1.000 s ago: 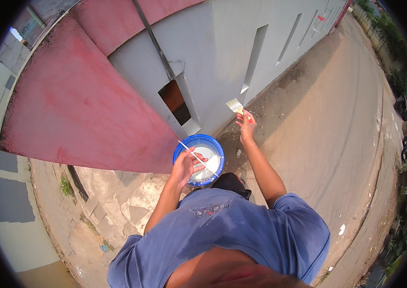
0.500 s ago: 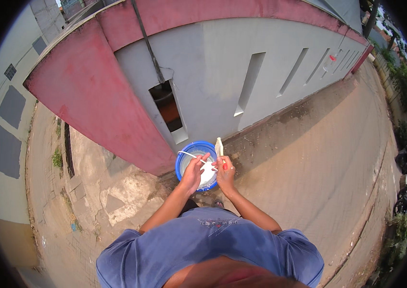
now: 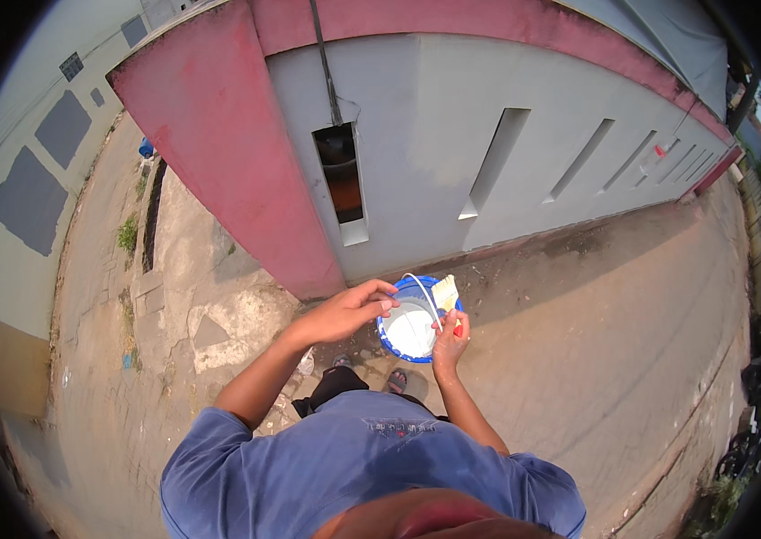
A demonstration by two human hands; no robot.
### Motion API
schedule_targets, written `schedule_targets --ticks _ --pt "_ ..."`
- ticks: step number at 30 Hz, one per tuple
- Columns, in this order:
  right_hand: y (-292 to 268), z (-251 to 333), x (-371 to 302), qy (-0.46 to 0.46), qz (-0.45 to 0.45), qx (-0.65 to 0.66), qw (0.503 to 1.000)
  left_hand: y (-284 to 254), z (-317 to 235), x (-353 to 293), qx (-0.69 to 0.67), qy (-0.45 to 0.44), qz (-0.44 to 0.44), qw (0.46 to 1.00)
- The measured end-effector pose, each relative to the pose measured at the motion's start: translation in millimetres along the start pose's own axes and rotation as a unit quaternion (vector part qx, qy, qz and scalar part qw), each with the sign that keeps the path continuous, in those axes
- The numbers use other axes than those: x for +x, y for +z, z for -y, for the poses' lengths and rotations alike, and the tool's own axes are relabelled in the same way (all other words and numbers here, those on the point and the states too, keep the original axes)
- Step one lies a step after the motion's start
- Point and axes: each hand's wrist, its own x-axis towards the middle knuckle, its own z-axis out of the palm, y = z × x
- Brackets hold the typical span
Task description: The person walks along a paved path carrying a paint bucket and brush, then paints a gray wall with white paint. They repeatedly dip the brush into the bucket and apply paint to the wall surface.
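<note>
My right hand [image 3: 448, 349] is closed around the red handle of a paintbrush [image 3: 445, 293], whose pale bristles point up and away from me. The white bail [image 3: 424, 293] of a blue bucket [image 3: 387, 345] arches up to that same hand, and the fingers seem to hold it too. White paint [image 3: 409, 334] lies inside the bucket, some of it smeared on the rim. My left hand [image 3: 345, 314] is open at the bucket's left side, fingers stretched toward the rim; whether they touch it I cannot tell.
Ahead stands a grey-white wall [image 3: 398, 162] with narrow slots and a pink pillar [image 3: 228, 144] at its left. A dark pipe [image 3: 325, 72] runs down to the nearest opening. My sandalled feet [image 3: 397, 381] are below the bucket, on paved ground [image 3: 578, 359].
My left hand has come off the bucket's bail and opened out to the left. The bail now leans to my right hand. Bucket and brush have shifted right in view.
</note>
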Motion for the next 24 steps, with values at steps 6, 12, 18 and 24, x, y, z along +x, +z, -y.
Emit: schedule_targets --ticks 6,12,18,24 --pt "-46 -16 -15 -0.082 0.028 -0.159 0.983 47 -156 -59 -0.186 0.351 0.306 0.865" --pt "-62 3 -56 -0.045 -0.100 -0.034 0.993 109 -239 -90 -0.246 0.401 0.647 0.600" --pt "-88 7 -95 -0.070 -0.224 -0.023 0.972 113 -206 -138 -0.293 0.394 0.648 0.582" --pt "-112 -22 -122 -0.054 -0.234 -0.036 0.970 91 -160 -199 -0.342 0.425 0.547 0.635"
